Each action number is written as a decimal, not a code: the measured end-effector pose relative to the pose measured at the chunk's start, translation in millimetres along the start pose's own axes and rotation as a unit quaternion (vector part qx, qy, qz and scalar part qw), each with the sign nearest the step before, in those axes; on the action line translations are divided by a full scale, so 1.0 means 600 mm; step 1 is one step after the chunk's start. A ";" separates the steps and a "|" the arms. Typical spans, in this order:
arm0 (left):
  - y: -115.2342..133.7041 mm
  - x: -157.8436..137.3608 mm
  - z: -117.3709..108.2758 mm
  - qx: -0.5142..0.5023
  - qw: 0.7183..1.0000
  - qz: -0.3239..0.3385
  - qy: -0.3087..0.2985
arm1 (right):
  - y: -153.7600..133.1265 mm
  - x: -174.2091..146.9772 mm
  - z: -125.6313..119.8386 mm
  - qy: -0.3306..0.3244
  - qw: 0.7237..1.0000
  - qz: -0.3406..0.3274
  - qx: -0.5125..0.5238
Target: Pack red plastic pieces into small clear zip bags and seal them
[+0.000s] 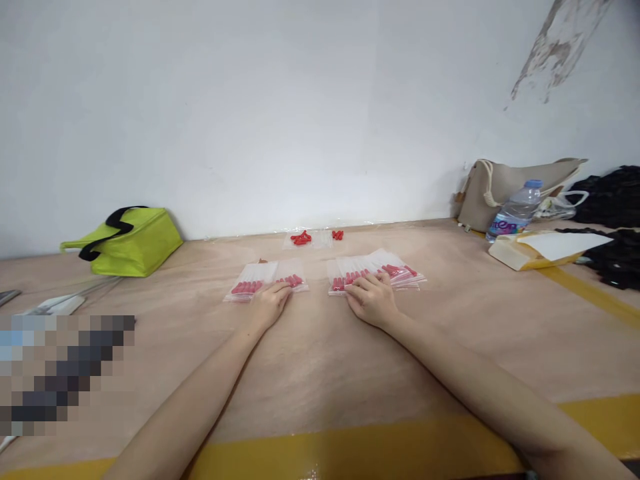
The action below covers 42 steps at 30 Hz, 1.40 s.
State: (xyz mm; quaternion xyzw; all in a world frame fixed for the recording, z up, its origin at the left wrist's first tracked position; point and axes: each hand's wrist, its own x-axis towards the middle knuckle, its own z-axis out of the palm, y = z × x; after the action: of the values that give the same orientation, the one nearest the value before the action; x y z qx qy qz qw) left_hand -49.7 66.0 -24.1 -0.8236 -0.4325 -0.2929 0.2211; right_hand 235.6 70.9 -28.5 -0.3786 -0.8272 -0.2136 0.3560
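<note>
My left hand (271,305) is at a small stack of clear plastic bags (261,272) with short red pieces in their near ends. Its fingers are closed at the near edge of the bags, over some of the red pieces. To the right, a wider row of overlapping clear bags (337,270) also holds red pieces. My right hand (375,301) has its bent fingers on the near edge of that row. The undersides of both hands are hidden. Loose red pieces (301,238) lie on a clear bag near the wall, with a small red pile (338,235) beside it.
A lime-green bag (135,243) with black handles stands at the left. At the right back are a beige bag (505,183), a water bottle (515,212), a yellow-and-white packet (550,248) and black bundles (617,197). Yellow tape (350,447) runs along the table's front edge.
</note>
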 end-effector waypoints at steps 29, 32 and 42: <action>0.037 0.016 0.014 0.018 0.995 0.082 0.056 | -0.037 0.055 0.036 0.018 0.996 -0.080 -0.033; 0.039 0.018 0.013 0.011 0.995 0.083 0.057 | -0.032 0.054 0.036 0.031 0.993 -0.101 -0.049; 0.080 0.046 0.030 -0.013 0.993 0.096 0.067 | -0.043 0.055 0.048 0.008 0.994 -0.108 -0.021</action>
State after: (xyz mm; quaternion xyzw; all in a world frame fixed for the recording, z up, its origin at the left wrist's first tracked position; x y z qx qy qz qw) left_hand 8.2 67.9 -24.0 -0.8428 -0.3318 -0.3301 0.2657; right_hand 188.2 88.3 -24.8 -0.2928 -0.8558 -0.2712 0.3291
